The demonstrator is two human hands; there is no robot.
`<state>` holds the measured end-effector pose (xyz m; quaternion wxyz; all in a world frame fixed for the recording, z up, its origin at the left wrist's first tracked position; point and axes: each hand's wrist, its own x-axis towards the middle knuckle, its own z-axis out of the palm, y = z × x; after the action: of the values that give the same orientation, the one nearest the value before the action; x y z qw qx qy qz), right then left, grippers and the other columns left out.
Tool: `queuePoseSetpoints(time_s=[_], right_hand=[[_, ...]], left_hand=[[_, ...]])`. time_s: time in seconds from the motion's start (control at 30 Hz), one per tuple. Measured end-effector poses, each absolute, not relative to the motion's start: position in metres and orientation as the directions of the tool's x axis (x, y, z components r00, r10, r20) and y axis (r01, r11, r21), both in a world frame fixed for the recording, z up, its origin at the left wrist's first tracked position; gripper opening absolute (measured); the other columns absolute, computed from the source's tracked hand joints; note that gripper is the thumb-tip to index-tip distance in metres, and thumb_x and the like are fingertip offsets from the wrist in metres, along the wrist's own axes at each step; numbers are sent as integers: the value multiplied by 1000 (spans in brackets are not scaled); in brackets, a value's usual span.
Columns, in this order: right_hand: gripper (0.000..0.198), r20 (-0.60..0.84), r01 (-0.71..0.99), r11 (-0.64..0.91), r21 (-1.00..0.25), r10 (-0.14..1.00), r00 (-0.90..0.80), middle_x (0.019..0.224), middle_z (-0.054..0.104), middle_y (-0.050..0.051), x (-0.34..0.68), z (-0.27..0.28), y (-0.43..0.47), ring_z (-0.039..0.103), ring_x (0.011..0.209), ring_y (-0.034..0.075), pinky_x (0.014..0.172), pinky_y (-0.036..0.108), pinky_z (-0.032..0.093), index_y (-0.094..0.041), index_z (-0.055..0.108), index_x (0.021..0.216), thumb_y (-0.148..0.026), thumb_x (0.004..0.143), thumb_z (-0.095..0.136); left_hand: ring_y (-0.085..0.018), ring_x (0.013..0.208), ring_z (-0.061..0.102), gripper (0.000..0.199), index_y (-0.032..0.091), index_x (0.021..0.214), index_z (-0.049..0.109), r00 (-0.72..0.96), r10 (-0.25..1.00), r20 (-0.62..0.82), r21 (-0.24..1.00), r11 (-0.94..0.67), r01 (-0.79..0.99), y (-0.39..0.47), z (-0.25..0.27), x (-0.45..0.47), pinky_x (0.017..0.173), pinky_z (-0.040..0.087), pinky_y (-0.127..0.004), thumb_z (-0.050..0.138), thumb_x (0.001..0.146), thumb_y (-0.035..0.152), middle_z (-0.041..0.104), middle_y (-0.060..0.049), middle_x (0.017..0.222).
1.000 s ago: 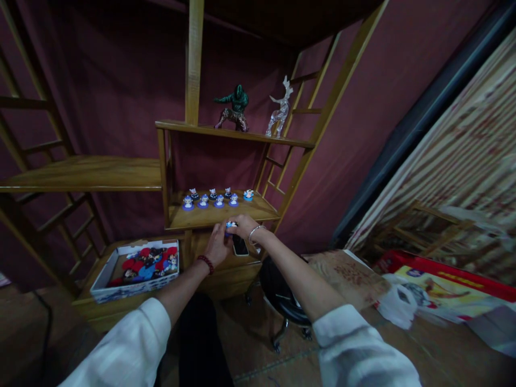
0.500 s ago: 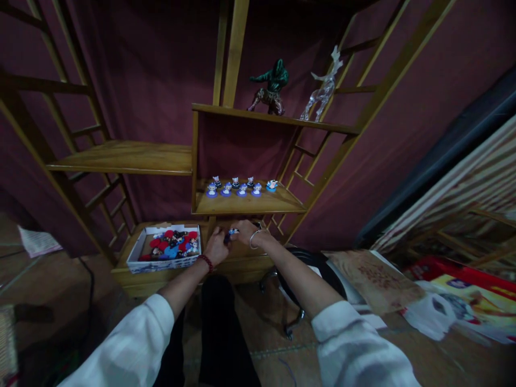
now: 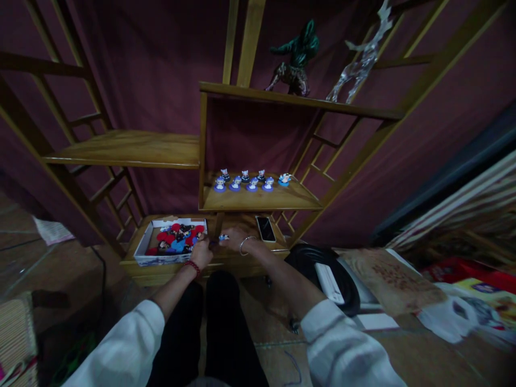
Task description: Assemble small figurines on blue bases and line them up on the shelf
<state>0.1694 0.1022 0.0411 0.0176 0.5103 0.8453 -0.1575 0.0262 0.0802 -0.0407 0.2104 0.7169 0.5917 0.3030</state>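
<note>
My right hand (image 3: 238,239), with a silver bangle at the wrist, is closed on a small white-and-blue figurine (image 3: 223,237) above the lower shelf. Just left of it, my left hand (image 3: 202,252), wearing a red bead bracelet, has its fingers pinched together by the box's right edge; what they hold is too dark and blurred to make out. The white cardboard box (image 3: 142,248) contains several red, blue and black figurines (image 3: 177,239). On the shelf above, several purple-based figurines (image 3: 252,185) stand in front of several dark-based ones (image 3: 245,176), with a blue-based one (image 3: 284,180) to the right.
A phone (image 3: 265,229) lies on the lower shelf, right of my hands. Higher up stand a green hooded statue (image 3: 298,56) and a clear deer figure (image 3: 360,64). A black stool (image 3: 322,269) bearing a white box (image 3: 329,282) is at right, near a plastic bag (image 3: 449,317).
My left hand has drawn away to the left, toward the box, from the figurine in my right hand. The view has shifted, and the phone now shows fully.
</note>
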Motion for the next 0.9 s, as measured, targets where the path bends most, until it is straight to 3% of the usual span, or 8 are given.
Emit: queuePoseSetpoints(time_s=[0.3, 0.53, 0.9], right_hand=[[24, -183, 865, 423, -270, 859, -477, 92, 66, 5, 158, 18, 104, 60, 85, 18, 69, 22, 40, -21, 61, 93, -33, 75, 53], [30, -195, 868, 388, -309, 868, -457, 98, 65, 5, 146, 5, 104, 59, 89, 19, 69, 24, 41, -22, 56, 102, -34, 74, 54], [29, -174, 858, 366, -360, 877, -447, 93, 66, 3, 143, -7, 105, 60, 84, 17, 67, 22, 41, -23, 57, 97, -34, 71, 57]], left_hand=[[-18, 93, 54, 20, 16, 84, 61, -63, 988, 142, 572, -30, 820, 89, -70, -5, 86, 42, -31, 49, 70, 10, 56, -9, 102], [-20, 100, 52, 20, 13, 83, 62, -78, 995, 66, 497, 35, 867, 95, -78, -24, 89, 39, -30, 45, 72, 11, 57, -12, 104], [-16, 96, 53, 24, 12, 87, 64, -67, 995, -69, 426, 90, 900, 117, -76, -34, 87, 38, -23, 45, 73, 10, 62, -9, 93]])
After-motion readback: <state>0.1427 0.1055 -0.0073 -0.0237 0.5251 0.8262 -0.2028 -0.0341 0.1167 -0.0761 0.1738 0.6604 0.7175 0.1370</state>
